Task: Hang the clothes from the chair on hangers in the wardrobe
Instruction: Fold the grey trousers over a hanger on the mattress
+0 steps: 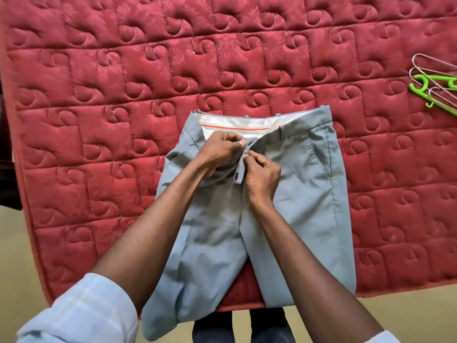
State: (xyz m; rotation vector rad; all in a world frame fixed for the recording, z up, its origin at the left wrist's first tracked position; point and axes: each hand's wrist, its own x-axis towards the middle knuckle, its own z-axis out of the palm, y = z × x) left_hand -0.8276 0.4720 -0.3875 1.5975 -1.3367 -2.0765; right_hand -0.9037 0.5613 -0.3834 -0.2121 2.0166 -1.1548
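Grey trousers (306, 184) lie flat on a red quilted mattress (123, 100), waistband away from me and legs hanging over the near edge. My left hand (220, 149) pinches the left flap of the fly near the waistband. Just below and to the right, my right hand (262, 177) pinches the other side of the fly. The waistband's white lining with an orange stripe shows open at the top. A green plastic hanger (430, 92) and several thin metal hangers (430, 68) lie at the mattress's right edge, far from both hands.
The mattress fills most of the view, and beige floor (14, 268) shows at the left and lower right. A dark object (7, 169) stands at the left edge. My legs in dark trousers (247, 328) are below the mattress edge.
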